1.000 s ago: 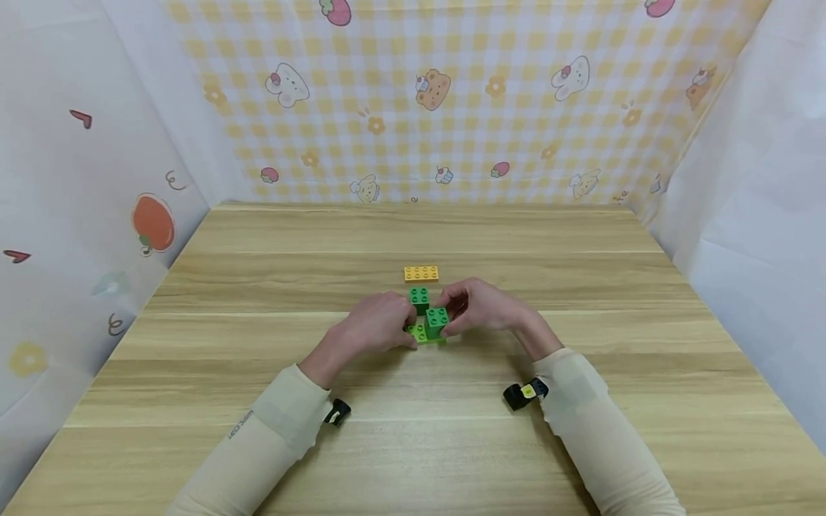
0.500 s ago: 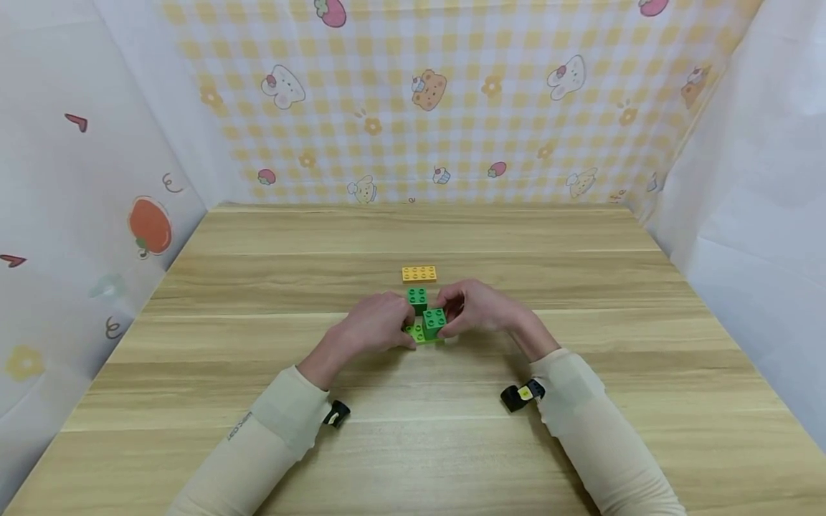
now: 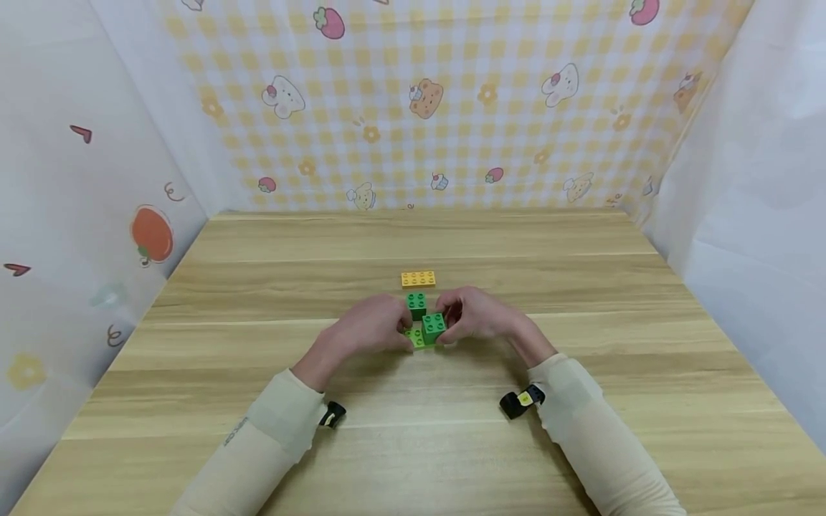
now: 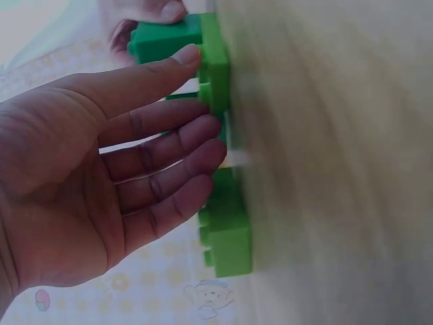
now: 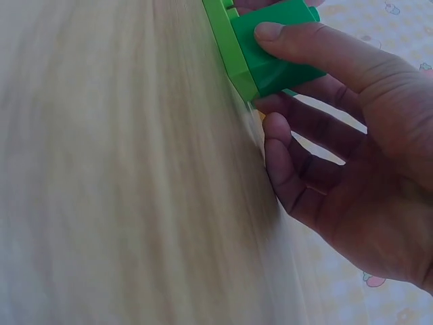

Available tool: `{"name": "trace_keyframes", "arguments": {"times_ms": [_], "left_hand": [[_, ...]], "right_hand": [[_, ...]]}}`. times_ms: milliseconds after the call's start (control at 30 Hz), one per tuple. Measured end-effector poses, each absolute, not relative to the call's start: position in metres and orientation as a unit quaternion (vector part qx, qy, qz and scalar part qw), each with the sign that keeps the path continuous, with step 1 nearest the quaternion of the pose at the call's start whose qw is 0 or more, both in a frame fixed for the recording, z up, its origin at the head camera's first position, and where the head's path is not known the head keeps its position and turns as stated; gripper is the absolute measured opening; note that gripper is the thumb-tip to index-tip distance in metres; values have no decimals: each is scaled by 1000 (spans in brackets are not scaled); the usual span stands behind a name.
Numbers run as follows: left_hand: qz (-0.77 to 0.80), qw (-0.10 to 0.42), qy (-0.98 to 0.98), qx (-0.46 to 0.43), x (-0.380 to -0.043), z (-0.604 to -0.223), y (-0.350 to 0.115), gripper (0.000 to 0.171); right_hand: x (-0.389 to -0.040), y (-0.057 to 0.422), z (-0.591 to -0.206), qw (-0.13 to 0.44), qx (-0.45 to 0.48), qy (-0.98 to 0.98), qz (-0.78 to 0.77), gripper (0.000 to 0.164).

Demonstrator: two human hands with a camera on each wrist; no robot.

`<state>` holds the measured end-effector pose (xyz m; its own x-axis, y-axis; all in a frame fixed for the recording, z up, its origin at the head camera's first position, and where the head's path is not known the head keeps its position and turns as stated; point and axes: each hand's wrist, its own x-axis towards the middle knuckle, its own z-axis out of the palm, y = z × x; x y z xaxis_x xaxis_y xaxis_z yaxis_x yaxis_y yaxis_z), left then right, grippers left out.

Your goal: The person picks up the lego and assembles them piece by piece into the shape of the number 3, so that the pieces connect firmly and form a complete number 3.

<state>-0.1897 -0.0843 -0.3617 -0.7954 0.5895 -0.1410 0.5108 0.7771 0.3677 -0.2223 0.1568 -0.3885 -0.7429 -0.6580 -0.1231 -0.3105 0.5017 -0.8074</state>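
A light green flat brick (image 3: 415,338) lies on the table at the middle of the head view. Its left end is between the thumb and index finger of my left hand (image 3: 376,324). On its right end sits a green block (image 3: 434,327), pinched by the thumb and fingers of my right hand (image 3: 477,315). Just behind stands another green block (image 3: 416,304), touched by neither hand as far as I can see. The left wrist view also has a light green block (image 4: 228,240) beside my left fingers; in the head view that hand covers it.
Farther back on the wooden table (image 3: 413,459) lies a yellow flat brick (image 3: 418,279) with studs up. A checked cloth (image 3: 387,57) hangs behind the table, and pale sheets hang at both sides.
The head view has tilted and shifted slightly. Both hands keep nearly the same places and grips, and the bricks show no clear movement on the table.
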Motion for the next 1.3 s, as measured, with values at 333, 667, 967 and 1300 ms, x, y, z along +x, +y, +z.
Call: {"name": "trace_keyframes", "arguments": {"times_ms": [333,667,967,1300], "left_hand": [[162,89,955,231,-194,-338,-106,32],[123,66,970,200,-199,-340,-115,39],[123,80,971,191,-205,-349,-122,37],[132,99,968,192,-208,-356,-122,25]], "right_hand": [[-222,156,-389,214,-279,853,-385,27],[-221,156,-389,212,-276,855,-385,27],[-222,155,-389,209,-284,854,-382,26],[-220,155,-388,215,-274,856,-381,27]]}}
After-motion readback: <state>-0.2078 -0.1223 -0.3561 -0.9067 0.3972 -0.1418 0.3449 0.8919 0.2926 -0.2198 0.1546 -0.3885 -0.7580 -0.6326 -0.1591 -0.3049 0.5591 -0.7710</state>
